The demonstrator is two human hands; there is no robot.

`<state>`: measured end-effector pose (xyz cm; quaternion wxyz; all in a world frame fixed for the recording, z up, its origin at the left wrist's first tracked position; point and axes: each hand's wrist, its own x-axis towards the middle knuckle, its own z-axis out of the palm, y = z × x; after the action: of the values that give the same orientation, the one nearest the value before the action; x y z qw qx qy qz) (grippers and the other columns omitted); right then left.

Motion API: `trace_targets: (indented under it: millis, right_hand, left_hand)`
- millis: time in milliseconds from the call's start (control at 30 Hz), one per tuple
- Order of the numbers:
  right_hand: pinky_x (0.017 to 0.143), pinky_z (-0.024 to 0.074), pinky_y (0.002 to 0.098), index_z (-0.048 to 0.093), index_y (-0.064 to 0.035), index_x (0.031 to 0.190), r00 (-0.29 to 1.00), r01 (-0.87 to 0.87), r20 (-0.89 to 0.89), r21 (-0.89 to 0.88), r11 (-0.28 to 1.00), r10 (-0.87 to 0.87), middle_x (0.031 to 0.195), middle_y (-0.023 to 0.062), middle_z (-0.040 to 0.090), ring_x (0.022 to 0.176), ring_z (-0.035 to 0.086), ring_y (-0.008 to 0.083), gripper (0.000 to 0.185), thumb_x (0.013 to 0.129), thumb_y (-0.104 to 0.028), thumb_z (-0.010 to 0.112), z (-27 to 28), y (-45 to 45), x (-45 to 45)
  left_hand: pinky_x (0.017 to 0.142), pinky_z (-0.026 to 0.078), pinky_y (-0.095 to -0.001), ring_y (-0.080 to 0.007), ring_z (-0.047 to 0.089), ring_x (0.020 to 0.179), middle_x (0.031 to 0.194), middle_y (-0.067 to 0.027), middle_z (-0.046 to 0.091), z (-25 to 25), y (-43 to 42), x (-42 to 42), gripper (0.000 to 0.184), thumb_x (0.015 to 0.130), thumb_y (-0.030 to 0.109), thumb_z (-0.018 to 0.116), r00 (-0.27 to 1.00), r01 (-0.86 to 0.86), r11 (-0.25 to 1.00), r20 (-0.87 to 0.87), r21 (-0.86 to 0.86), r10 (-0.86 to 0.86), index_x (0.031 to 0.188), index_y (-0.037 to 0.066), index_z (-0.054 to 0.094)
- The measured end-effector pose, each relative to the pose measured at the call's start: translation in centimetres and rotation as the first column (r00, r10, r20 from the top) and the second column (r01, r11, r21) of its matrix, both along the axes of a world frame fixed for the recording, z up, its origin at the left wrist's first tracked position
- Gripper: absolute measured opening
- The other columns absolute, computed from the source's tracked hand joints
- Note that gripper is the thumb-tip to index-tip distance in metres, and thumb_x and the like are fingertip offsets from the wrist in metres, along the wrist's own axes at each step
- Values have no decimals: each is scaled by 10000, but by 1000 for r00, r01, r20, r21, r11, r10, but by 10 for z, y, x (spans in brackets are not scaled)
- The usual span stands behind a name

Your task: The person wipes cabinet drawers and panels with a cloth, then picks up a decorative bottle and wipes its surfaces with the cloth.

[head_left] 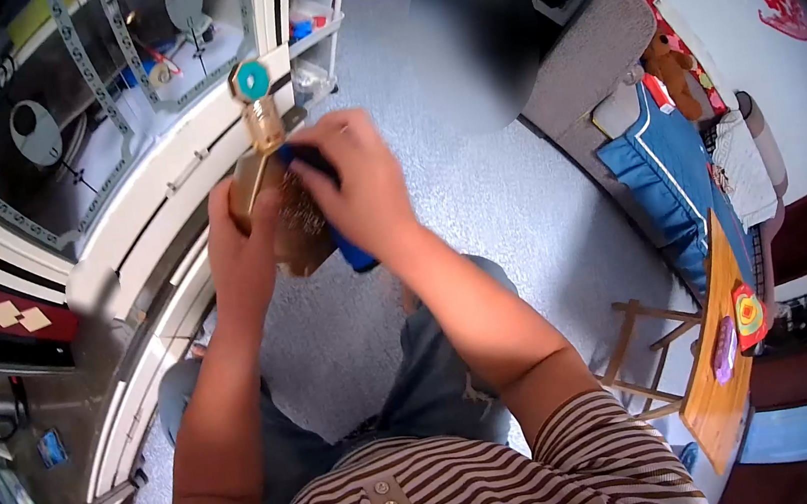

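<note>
A gold-brown decorative bottle with a patterned body, narrow neck and green-faced hexagonal stopper is held tilted above the floor, in front of my body. My left hand is closed around its body from the left. On the other side, my right hand has its fingers bent against the bottle just below the neck. A dark blue cloth shows under the right palm, and some blue also appears at the fingertips. The bottle's far side is hidden.
To the left stands a white-framed glass cabinet with a white shelf unit beyond it. A grey sofa with blue cushions and a teddy bear is on the right. Nearer is a wooden folding table.
</note>
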<state>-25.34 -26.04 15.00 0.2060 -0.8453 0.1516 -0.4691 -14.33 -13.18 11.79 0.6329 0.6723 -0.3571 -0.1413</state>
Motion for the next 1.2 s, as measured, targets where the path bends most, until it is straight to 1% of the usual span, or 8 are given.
trace_targets:
  millis: [133,400,467,600,800,867,1067,1200]
  right_hand:
    - [837,539,406,684,-70,1070,981,174,80,57,983,-178,1040,139,621,955,656,348,260,824,-59,765,1,-33,-10]
    - [846,532,387,682,-66,1078,998,58,14,8,998,-58,1047,142,612,989,641,322,257,834,-58,765,3,-22,-5]
    - [859,528,388,680,-59,1073,988,150,51,-46,988,-147,1054,146,614,988,641,327,250,837,-59,763,4,-32,-2]
    - [893,516,408,655,-19,1031,949,279,117,121,953,-292,1044,156,623,1003,634,339,221,841,-62,760,8,-46,6]
    - [890,524,396,674,-44,1058,999,45,21,-102,994,-44,1064,151,616,1013,638,333,263,811,-20,761,8,-15,24]
    - [882,529,403,680,-56,1066,999,32,-2,-121,992,-33,1049,150,620,1002,643,341,272,810,-34,769,12,-9,29]
    - [845,531,405,689,-45,1038,975,195,-92,-106,975,-204,1032,153,632,972,653,345,205,858,-114,759,46,-29,31]
    - [840,535,404,692,-46,1038,986,141,-68,-138,980,-151,1021,148,635,954,658,343,207,852,-106,761,40,-24,35]
  left_hand:
    - [857,515,-340,-198,627,1002,1113,-134,648,-1,-26,-21,549,951,402,720,997,24,1000,-69,-4,-24,1298,22,530]
    - [883,511,-361,-217,651,996,1100,-151,665,4,-47,-10,562,931,397,733,994,70,997,-79,-24,-71,1295,15,539]
    - [886,511,-365,-222,654,993,1095,-152,668,5,-52,-7,555,926,397,735,992,85,995,-91,-55,-90,1285,19,544]
    - [872,514,-365,-226,661,997,1095,-139,678,4,-62,2,537,915,416,738,988,107,991,-99,-85,-115,1254,39,561]
    - [838,528,-368,-231,680,934,1037,-128,694,2,-59,24,548,915,443,737,995,36,977,-87,-210,-55,1222,23,564]
    - [828,530,-362,-222,681,919,1015,-129,695,6,-53,29,553,922,465,732,995,14,993,-92,-120,-25,1194,14,566]
    - [824,529,-351,-206,676,925,1018,-148,687,21,-37,21,549,943,465,713,969,34,975,-233,-220,-86,1181,-8,566]
    - [840,527,-350,-206,672,949,1040,-143,689,16,-42,20,542,944,438,721,978,-27,979,-210,-203,-16,1218,-3,568]
